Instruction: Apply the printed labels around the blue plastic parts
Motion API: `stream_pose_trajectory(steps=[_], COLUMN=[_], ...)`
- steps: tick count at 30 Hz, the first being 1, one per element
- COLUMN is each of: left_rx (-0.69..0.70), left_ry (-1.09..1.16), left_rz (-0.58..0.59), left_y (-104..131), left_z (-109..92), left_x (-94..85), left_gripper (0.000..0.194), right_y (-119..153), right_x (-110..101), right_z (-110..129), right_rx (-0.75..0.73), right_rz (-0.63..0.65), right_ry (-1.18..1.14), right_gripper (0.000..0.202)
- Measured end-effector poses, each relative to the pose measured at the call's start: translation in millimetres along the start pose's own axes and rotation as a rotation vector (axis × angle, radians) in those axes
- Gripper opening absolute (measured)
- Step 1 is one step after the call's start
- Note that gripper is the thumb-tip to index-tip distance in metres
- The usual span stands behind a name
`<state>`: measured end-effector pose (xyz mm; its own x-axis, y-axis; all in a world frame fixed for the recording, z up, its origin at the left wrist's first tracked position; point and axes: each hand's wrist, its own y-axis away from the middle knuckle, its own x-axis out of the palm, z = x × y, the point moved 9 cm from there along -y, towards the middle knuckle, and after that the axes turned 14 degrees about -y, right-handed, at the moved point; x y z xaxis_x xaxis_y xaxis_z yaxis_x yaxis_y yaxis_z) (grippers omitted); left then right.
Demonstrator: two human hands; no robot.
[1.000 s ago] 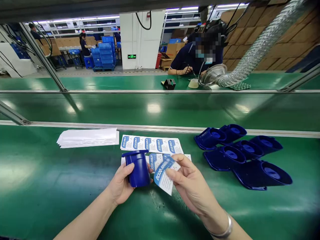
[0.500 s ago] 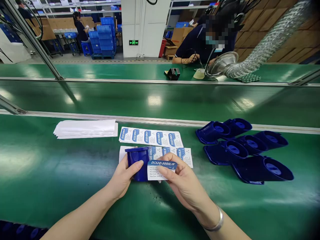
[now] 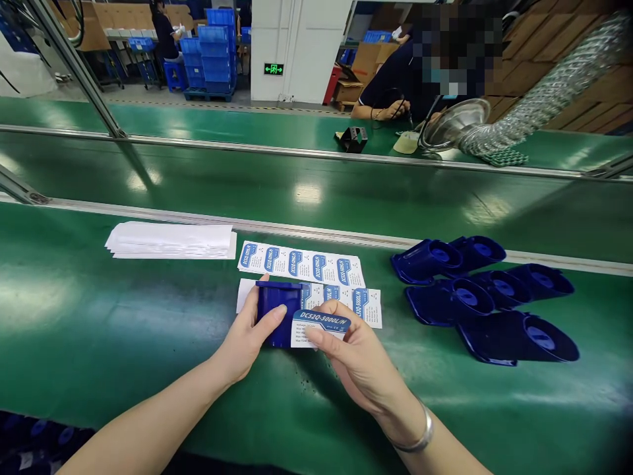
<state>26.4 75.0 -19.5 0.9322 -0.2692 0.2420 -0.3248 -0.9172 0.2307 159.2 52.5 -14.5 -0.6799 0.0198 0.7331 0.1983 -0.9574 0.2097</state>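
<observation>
A dark blue plastic housing (image 3: 281, 302) is in my left hand (image 3: 247, 336), its thumb across the front and the fingers behind. My right hand (image 3: 353, 356) pinches a blue-and-white label (image 3: 319, 324) printed "DC52Q-5000L/H". The label overlaps the housing's right side; whether it touches the surface I cannot tell. Just behind my hands lies a partly covered label sheet (image 3: 368, 307), with another sheet of labels (image 3: 301, 264) beyond it. Several similar blue housings (image 3: 514, 333) lie on the right of the green table.
A stack of white sheets (image 3: 171, 241) lies on the left of the green work surface (image 3: 148, 316). A metal rail (image 3: 277, 232) runs behind it. Across the far bench, a co-worker (image 3: 395, 86) sits near a silver duct (image 3: 554, 99). More blue parts (image 3: 39, 439) are at bottom left.
The camera view has tilted and shifted slightly. My hands, the housing and the label appear a little higher in the picture, with the same grips.
</observation>
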Motion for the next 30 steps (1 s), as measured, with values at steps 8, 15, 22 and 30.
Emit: stream_pose_trajectory(steps=[8, 15, 22, 30], left_rx=[-0.041, -0.049, -0.026, -0.037], left_ry=[-0.016, -0.010, -0.071, -0.066], left_rz=[0.060, 0.096, 0.092, 0.113], left_y=[1.4, 1.7, 2.7, 3.9], left_z=[4.6, 5.5, 5.7, 6.0], left_x=[3.9, 6.7, 4.2, 6.0], left_gripper=[0.074, 0.078, 0.078, 0.077], right_y=[-1.6, -1.6, -2.1, -1.5], right_x=[-3.5, -5.1, -5.3, -4.3], right_z=[-1.5, -2.0, -2.1, -0.8], right_rx=[-0.010, -0.028, -0.033, -0.035], right_rz=[-0.025, -0.057, -0.064, -0.061], right_ry=[-0.002, -0.036, -0.031, -0.014], right_gripper=[0.029, 0.031, 0.033, 0.030])
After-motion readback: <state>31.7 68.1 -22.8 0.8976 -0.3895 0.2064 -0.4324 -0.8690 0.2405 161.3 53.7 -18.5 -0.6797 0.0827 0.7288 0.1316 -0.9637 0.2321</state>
